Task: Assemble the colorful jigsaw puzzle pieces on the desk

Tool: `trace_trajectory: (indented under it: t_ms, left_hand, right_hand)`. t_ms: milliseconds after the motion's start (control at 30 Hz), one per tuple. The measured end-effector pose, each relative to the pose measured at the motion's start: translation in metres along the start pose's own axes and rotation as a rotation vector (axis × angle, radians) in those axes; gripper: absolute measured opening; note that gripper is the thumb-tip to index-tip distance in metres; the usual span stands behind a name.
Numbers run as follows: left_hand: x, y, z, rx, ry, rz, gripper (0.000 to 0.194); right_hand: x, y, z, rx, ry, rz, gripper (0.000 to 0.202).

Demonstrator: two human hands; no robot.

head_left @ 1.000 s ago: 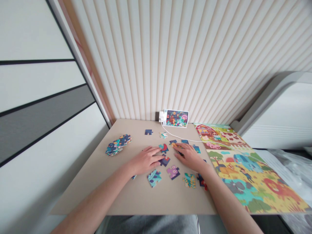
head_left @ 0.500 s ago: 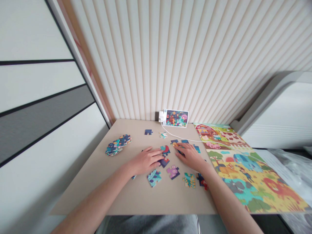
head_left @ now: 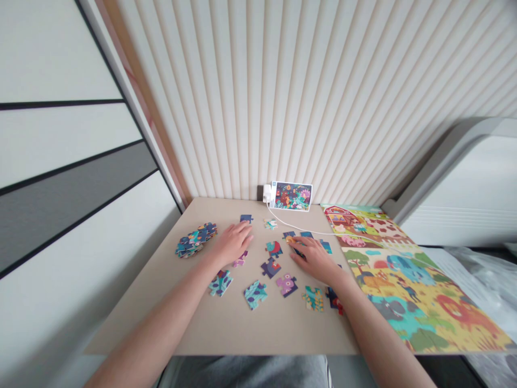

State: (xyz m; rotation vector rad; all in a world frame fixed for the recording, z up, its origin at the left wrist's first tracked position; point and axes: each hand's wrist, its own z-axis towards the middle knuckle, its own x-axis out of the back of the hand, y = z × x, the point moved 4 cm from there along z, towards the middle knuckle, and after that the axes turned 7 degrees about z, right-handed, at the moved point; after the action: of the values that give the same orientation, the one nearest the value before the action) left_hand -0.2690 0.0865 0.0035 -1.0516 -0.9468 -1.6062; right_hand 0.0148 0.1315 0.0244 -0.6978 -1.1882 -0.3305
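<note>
My left hand (head_left: 233, 241) lies palm down with its fingers apart, fingertips at the lower edge of a dark blue puzzle piece (head_left: 246, 217). A pink piece (head_left: 241, 259) shows just below that hand. Over on the right, my right hand (head_left: 310, 253) rests with bent fingers on pieces, by a yellow and blue one (head_left: 289, 236); what lies under its palm is hidden. Between the hands are a teal and red piece (head_left: 274, 249) and a purple one (head_left: 270, 267). Nearer the front lie a purple creature piece (head_left: 286, 285) and a teal leaf piece (head_left: 255, 294).
A heap of pieces (head_left: 196, 240) sits at the left of the table (head_left: 161, 302). A picture card (head_left: 291, 196) leans at the back beside a white charger (head_left: 267, 193), whose cable runs right. Finished animal (head_left: 420, 302) and farm (head_left: 363, 226) puzzles lie right.
My left hand has moved up and left from the middle pieces to the dark blue piece at the back, uncovering pieces beneath. The right hand has stayed nearly still.
</note>
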Motion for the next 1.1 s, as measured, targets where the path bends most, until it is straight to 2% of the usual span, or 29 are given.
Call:
trace_trajectory:
  t_ms: [133,267,400,600,767,967,1100]
  left_hand:
    - [-0.009,-0.016,0.004,0.086,-0.024,0.002,0.050]
    - [-0.010,-0.015,0.000,0.072,-0.022,-0.009,0.049]
    - [-0.006,-0.011,-0.005,0.042,0.002,-0.016,0.048]
    - [-0.001,-0.007,-0.009,0.025,0.017,-0.004,0.048]
    - [-0.005,-0.009,-0.007,0.059,-0.011,-0.012,0.050]
    - [-0.009,-0.012,-0.006,0.079,-0.029,-0.028,0.052]
    - [-0.009,-0.012,-0.007,0.104,-0.069,-0.016,0.052]
  right_hand:
    - [0.001,-0.004,0.001,0.015,0.031,-0.011,0.039]
    - [0.001,-0.014,0.014,0.082,0.060,-0.019,0.038]
    - [-0.009,-0.026,0.040,0.160,-0.004,-0.033,0.038]
    - [-0.031,-0.029,0.068,0.061,-0.048,-0.042,0.047]
    - [-0.038,-0.029,0.068,0.037,-0.023,-0.060,0.051]
    - [-0.036,-0.033,0.067,0.043,-0.026,-0.056,0.048]
    - [-0.035,-0.033,0.070,0.002,0.026,-0.073,0.048]
